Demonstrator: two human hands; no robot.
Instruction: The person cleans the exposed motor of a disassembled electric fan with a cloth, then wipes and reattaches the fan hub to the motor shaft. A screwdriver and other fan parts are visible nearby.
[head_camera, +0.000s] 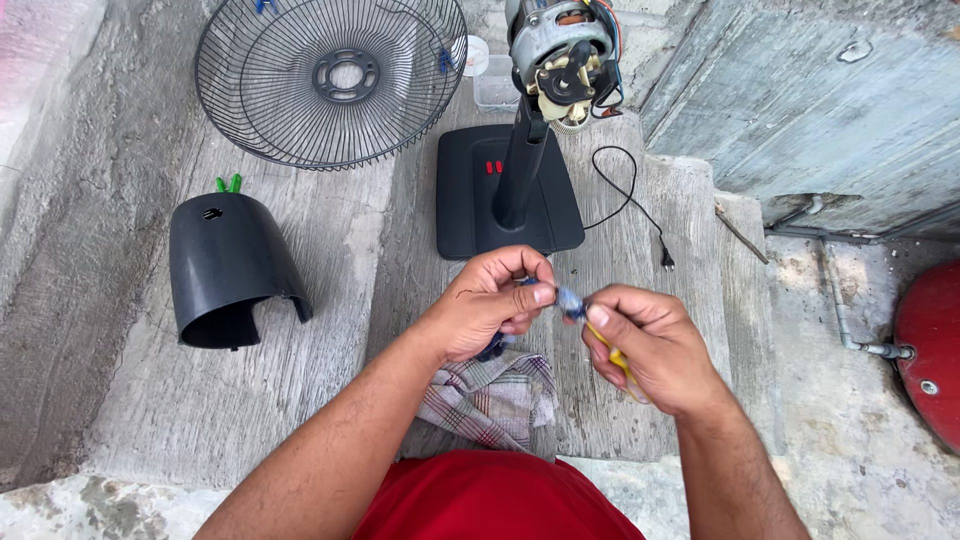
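Concrete step (300, 400) | 1 fan stand (520, 170) | 2 grilles (330, 75) | 1 cloth (495, 395)

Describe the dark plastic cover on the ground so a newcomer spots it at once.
Start at the round wire fan guard lying at the top of the concrete floor. Just below and left of it sits the dark plastic cover, left of the fan stand's base. It alone is a hollow, rounded shell, open side facing the camera.
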